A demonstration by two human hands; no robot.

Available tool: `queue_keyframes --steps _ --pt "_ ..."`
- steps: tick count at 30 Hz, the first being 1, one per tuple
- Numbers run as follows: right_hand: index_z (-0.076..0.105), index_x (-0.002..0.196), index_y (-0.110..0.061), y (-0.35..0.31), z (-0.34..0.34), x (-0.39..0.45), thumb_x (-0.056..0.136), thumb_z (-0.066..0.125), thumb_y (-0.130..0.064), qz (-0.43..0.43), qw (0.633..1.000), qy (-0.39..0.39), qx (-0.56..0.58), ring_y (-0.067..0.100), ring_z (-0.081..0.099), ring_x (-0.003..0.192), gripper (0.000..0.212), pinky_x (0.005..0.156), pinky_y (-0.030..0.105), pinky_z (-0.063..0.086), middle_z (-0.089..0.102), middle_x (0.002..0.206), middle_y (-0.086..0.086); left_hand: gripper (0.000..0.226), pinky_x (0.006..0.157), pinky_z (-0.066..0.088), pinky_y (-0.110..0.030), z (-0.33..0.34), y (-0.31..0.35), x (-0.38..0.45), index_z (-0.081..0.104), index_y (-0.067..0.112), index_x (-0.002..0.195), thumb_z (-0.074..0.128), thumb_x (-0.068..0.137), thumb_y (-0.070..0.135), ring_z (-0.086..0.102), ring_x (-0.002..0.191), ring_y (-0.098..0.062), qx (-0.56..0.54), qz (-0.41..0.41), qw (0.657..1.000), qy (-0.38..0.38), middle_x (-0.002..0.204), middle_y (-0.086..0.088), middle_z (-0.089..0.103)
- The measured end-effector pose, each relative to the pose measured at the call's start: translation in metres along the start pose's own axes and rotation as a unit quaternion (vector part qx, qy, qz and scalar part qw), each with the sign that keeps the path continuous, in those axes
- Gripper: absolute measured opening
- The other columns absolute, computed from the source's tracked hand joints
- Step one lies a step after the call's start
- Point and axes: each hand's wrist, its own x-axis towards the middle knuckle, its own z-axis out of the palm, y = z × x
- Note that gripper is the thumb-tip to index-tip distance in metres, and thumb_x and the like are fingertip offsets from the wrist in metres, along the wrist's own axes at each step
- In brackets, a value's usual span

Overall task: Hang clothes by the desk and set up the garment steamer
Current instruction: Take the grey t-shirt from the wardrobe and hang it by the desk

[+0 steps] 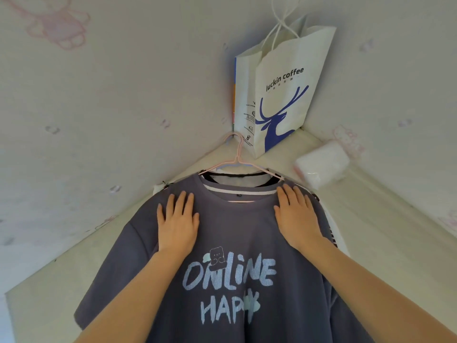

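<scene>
A grey-purple T-shirt (237, 229) with pale blue "ONLINE HAPPY" lettering hangs on a pink hanger (237, 159) in the room's corner. The hanger's hook catches the cream frame edge (188, 169) there. Another garment with a dark neckline hangs behind the shirt, mostly hidden. My left hand (178, 221) lies flat with straight fingers on the shirt's left shoulder. My right hand (296, 216) presses flat on the right shoulder, fingers straight and together. No steamer is in view.
A white paper bag (279, 90) with a blue deer print hangs by cords in the corner above the hanger. A wrapped white pack (321, 164) lies on the ledge to the right. Wallpapered walls close in left and right.
</scene>
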Motion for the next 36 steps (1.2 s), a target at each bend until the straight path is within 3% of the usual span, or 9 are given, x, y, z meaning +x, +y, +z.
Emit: queue_keyframes --steps 5,10,15,18,22,26,30,33,36 --pt "0.016 0.151 -0.010 -0.021 0.001 -0.051 0.101 0.030 -0.036 -0.013 1.000 -0.020 0.002 0.030 0.013 0.146 0.058 0.118 0.047 0.012 0.017 0.158 0.010 0.051 0.111 0.022 -0.056 -0.003 0.016 -0.045 0.042 0.018 0.143 0.048 0.095 0.035 0.034 0.139 -0.032 -0.017 0.032 0.999 -0.016 0.149 -0.007 0.041" --pt "0.045 0.139 -0.007 -0.044 0.017 -0.110 0.090 0.059 -0.035 0.012 1.000 0.013 -0.002 0.035 0.042 0.133 0.058 0.106 0.049 0.035 0.046 0.144 0.013 0.053 0.104 0.034 -0.053 -0.008 0.024 -0.095 0.056 0.017 0.132 0.031 0.092 0.040 0.050 0.128 -0.028 -0.038 0.062 0.997 -0.024 0.134 -0.003 0.057" --pt "0.058 0.128 -0.007 -0.068 0.025 -0.173 0.077 0.074 -0.036 0.050 0.998 0.037 0.013 0.034 0.056 0.120 0.061 0.094 0.048 0.047 0.060 0.130 0.011 0.054 0.102 0.038 -0.050 -0.012 0.021 -0.151 0.058 0.017 0.130 0.030 0.090 0.039 0.055 0.123 -0.023 -0.055 0.094 0.993 -0.038 0.130 -0.001 0.061" --pt "0.059 0.127 -0.007 -0.088 0.027 -0.215 0.088 0.049 -0.038 0.069 0.996 0.057 0.007 0.033 0.057 0.119 0.051 0.092 0.048 0.050 0.062 0.128 0.010 0.049 0.104 0.036 -0.048 -0.019 0.017 -0.185 0.056 0.020 0.133 0.035 0.092 0.037 0.053 0.126 -0.022 -0.078 0.110 0.990 -0.041 0.133 0.001 0.059" --pt "0.060 0.125 -0.005 -0.111 0.033 -0.269 0.094 0.021 -0.040 0.113 0.991 0.065 0.016 0.033 0.057 0.119 0.061 0.092 0.048 0.051 0.063 0.126 0.011 0.051 0.114 0.018 -0.045 -0.024 0.010 -0.222 0.042 0.021 0.143 0.052 0.095 0.031 0.035 0.140 -0.019 -0.115 0.145 0.981 -0.058 0.146 0.003 0.045" --pt "0.060 0.126 -0.004 -0.131 0.038 -0.323 0.087 0.029 -0.038 0.151 0.986 0.066 0.035 0.033 0.057 0.120 0.059 0.092 0.047 0.052 0.063 0.125 0.011 0.056 0.105 0.038 -0.047 -0.027 0.004 -0.259 0.049 0.015 0.138 0.066 0.086 0.024 0.049 0.130 -0.024 -0.127 0.216 0.967 -0.055 0.137 -0.002 0.056" --pt "0.055 0.130 -0.003 -0.142 0.042 -0.377 0.090 0.046 -0.037 0.184 0.979 0.081 0.041 0.033 0.055 0.122 0.053 0.093 0.046 0.051 0.062 0.127 0.012 0.055 0.114 0.028 -0.039 -0.040 0.005 -0.297 0.034 0.018 0.147 0.050 0.096 0.027 0.032 0.141 -0.020 -0.149 0.270 0.949 -0.065 0.151 0.001 0.038" --pt "0.057 0.128 -0.002 -0.147 0.045 -0.414 0.077 0.074 -0.034 0.225 0.968 0.092 0.056 0.034 0.057 0.119 0.062 0.091 0.046 0.052 0.063 0.125 0.012 0.055 0.106 0.040 -0.040 -0.047 0.013 -0.321 0.043 0.013 0.142 0.061 0.090 0.022 0.045 0.133 -0.024 -0.152 0.322 0.932 -0.067 0.142 -0.004 0.050" --pt "0.061 0.124 -0.002 -0.150 0.047 -0.451 0.070 0.081 -0.034 0.265 0.957 0.096 0.074 0.034 0.060 0.116 0.065 0.088 0.046 0.054 0.066 0.120 0.011 0.056 0.096 0.049 -0.041 -0.048 0.025 -0.346 0.052 0.009 0.135 0.071 0.083 0.017 0.056 0.122 -0.028 -0.171 0.373 0.911 -0.047 0.131 -0.007 0.059"
